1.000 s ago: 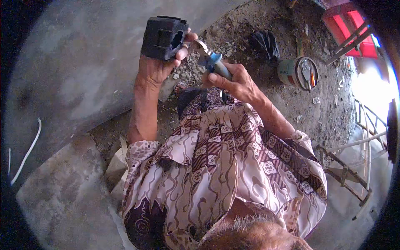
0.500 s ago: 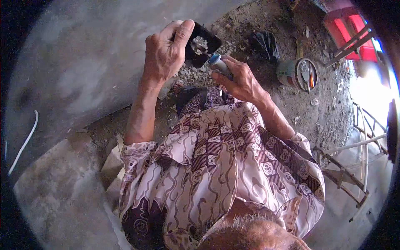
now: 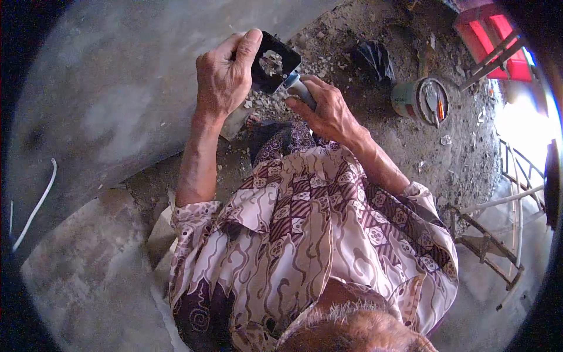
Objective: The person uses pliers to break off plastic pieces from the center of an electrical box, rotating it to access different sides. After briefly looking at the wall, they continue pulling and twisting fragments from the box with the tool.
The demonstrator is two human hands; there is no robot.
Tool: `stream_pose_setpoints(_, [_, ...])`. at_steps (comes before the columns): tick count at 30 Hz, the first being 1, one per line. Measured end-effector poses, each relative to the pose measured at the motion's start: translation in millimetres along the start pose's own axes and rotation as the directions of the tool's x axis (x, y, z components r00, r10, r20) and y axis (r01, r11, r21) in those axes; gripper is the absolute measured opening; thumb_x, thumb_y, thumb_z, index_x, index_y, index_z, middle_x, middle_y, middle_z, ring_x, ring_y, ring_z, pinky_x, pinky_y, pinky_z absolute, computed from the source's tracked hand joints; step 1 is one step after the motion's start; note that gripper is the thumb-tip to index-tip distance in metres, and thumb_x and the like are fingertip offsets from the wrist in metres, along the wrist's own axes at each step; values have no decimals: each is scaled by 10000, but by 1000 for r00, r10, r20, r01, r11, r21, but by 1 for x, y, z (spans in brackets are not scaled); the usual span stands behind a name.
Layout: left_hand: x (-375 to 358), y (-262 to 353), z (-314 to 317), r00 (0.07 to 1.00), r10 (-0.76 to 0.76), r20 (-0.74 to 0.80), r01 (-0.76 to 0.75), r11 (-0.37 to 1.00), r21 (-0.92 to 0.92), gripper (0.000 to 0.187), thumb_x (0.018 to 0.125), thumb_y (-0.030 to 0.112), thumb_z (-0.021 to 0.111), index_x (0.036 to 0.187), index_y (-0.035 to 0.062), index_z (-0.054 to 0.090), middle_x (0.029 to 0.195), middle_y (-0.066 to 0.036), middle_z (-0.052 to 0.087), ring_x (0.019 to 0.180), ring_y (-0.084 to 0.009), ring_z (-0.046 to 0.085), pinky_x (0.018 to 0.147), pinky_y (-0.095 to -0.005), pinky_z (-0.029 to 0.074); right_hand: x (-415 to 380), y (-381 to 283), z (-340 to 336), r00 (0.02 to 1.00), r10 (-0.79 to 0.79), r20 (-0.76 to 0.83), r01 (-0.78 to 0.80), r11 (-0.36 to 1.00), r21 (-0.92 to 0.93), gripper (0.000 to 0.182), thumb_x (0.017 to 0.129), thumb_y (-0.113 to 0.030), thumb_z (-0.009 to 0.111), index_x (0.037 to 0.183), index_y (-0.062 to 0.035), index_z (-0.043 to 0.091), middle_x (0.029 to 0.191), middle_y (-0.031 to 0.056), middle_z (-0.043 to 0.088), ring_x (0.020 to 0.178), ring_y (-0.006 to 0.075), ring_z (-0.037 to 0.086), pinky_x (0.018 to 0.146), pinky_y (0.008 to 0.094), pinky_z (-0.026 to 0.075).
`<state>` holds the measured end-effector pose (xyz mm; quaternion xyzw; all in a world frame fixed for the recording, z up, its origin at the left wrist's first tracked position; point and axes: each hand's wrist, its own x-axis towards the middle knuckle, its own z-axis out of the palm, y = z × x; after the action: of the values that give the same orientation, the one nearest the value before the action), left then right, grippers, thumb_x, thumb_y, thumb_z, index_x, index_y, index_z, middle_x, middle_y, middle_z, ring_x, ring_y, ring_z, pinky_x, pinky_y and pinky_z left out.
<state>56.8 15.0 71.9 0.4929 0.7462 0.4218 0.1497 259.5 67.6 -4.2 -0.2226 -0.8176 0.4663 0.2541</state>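
My left hand [image 3: 226,76] grips the left edge of a black, squarish tray [image 3: 284,56], thumb on top. A lump of pale grey, putty-like material [image 3: 271,63] lies in it. My right hand [image 3: 329,111] is closed round the grey handle of a hand tool [image 3: 302,91] with a blue collar. The tool's collar meets the tray's lower right corner; its working end is hard to make out against the black. Both hands are held out in front of my body, above rubble-strewn ground.
To the right stands a bucket [image 3: 406,101] with tools in it, one orange-handled. Near it lies a crumpled black plastic bag [image 3: 373,60]. A smooth concrete surface [image 3: 117,76] spans the left. A red chair-like object [image 3: 492,38] and a metal frame [image 3: 487,240] are at far right.
Both hands, with the tray and the tool, have shifted slightly left. My grip on each looks the same.
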Motion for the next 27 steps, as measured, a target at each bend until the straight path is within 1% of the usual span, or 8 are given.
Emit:
stream_pose_setpoints(5, [0,5,-1,1000,18,3,-18,1000,7,452,989,429,585,878,4,693,648,-152,602,586,-193,537,581,-353,457,1,-1,-1,998,43,52,-42,999,-4,352,920,-268,683,1049,54,623,1009,225,640,866,398,643,757,441,514])
stream_pose_setpoints(7, [0,-3,0,999,-37,30,39,997,-65,450,988,426,588,881,3,696,647,-140,608,600,-172,542,586,-359,460,0,2,0,998,30,49,-30,999,-13,357,923,-277,678,1053,51,624,996,222,639,864,396,643,753,441,513])
stream_pose_setpoints(11, [1,-3,1,1000,-16,-18,12,980,-197,460,990,433,583,881,1,697,647,-123,612,615,-156,530,596,-361,457,2,0,-1,997,38,64,-37,999,-19,361,931,-301,668,1039,42,627,921,204,619,817,385,631,725,448,501])
stream_pose_setpoints(13, [1,0,-4,990,-110,88,114,993,-40,474,992,441,576,875,-4,693,647,-107,613,622,-155,516,602,-357,448,3,0,-1,996,45,74,-45,999,6,343,923,-298,665,1013,31,621,899,210,609,812,403,617,727,466,495])
stream_pose_setpoints(14, [2,0,-3,990,-107,89,111,993,-40,474,992,441,576,875,-4,693,647,-107,613,622,-155,516,602,-357,448,4,0,-1,995,50,84,-53,998,30,326,915,-295,662,987,20,614,878,215,598,807,421,604,728,484,490])
stream_pose_setpoints(21, [2,-1,-2,996,-74,58,73,997,18,511,988,465,574,854,-16,685,611,-127,565,600,-179,492,584,-372,431,5,2,1,998,15,56,-14,1000,-13,318,909,-286,676,976,19,616,845,204,582,813,409,599,731,479,488])
stream_pose_setpoints(23, [2,-2,-3,997,-57,61,56,998,23,516,988,468,573,852,-17,687,605,-130,555,600,-180,487,582,-375,428,5,2,3,999,-35,21,36,998,-53,320,919,-271,683,850,19,567,786,180,534,707,374,572,644,461,456])
stream_pose_setpoints(27, [2,-4,-6,990,-71,119,67,997,35,513,991,460,572,865,-21,700,626,-129,594,614,-180,534,609,-359,455,3,6,3,998,-34,55,36,999,-36,316,906,-247,698,831,24,555,788,187,535,686,384,565,629,463,454])
